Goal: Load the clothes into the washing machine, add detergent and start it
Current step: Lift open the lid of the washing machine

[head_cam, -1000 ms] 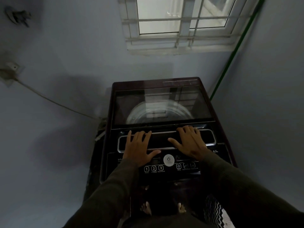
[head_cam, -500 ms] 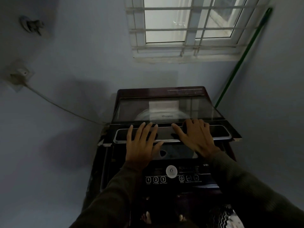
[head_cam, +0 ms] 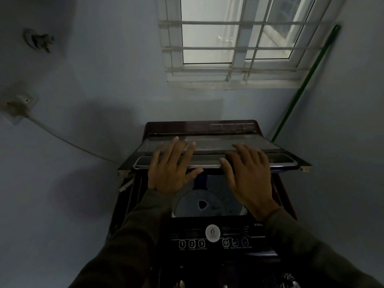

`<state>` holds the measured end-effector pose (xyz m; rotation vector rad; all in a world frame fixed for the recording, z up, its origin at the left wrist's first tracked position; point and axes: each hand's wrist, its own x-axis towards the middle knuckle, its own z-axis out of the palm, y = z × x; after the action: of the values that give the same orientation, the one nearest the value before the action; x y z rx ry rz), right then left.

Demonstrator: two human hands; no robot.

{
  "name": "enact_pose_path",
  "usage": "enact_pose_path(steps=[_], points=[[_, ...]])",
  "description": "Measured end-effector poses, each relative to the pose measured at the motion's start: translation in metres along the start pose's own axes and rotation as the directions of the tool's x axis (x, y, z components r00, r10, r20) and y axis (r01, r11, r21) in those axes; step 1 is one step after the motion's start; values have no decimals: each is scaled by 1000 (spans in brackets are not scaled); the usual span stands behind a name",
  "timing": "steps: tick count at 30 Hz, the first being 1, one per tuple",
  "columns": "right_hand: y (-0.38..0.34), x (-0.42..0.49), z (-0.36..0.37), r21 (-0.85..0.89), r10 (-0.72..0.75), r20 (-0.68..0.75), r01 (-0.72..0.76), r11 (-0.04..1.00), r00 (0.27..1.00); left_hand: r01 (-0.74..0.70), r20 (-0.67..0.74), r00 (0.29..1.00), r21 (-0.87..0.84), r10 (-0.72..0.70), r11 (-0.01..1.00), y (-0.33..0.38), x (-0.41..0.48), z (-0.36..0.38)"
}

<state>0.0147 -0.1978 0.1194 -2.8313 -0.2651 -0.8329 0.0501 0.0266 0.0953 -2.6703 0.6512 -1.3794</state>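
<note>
On the control panel (head_cam: 214,239) of the washing machine (head_cam: 207,204) a round white badge (head_cam: 212,233) carries the figure 6, and below it to the left sit three buttons numbered 1, 2 and 3; the small print under them, the three icon buttons to the right and the marking near the right wrist are too dim and blurred to read. The machine stands against the wall under a barred window (head_cam: 234,42), and its hinged lid (head_cam: 212,154) is partly raised and folding at its middle seam, with the left hand (head_cam: 171,170) and the right hand (head_cam: 248,173) both laid on it. The fingers (head_cam: 182,148) of each hand are spread flat over the lid's upper face and the thumbs tuck at or under its near edge, though whether they truly grip it cannot be told. Beneath the lid the drum (head_cam: 205,204) shows pale with a dark central mark; no clothes can be made out in the part that shows, and the hands and the lid hide the rest. A green pole (head_cam: 301,90) leans in the corner, and a cable (head_cam: 68,140) runs from a wall socket (head_cam: 18,104) toward the machine. At the bottom edge, a patterned scrap of something at lower right is cut off by the frame.
</note>
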Motion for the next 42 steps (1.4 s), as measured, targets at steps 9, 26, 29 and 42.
enact_pose_path(steps=[9, 26, 29, 42], points=[[-5, 19, -10, -31, 14, -52, -16, 999, 999, 61, 75, 995, -21, -59, 998, -30, 69, 3], [9, 133, -1, -162, 21, -41, -27, 986, 999, 195, 217, 958, -26, -185, 981, -43, 131, 17], [8, 152, 3, -166, 45, -35, -51, 985, 998, 161, 246, 957, -19, -151, 987, -56, 134, 26], [12, 231, 19, -108, 135, 107, -124, 986, 985, 229, 371, 907, -36, -200, 973, -79, 185, 71]])
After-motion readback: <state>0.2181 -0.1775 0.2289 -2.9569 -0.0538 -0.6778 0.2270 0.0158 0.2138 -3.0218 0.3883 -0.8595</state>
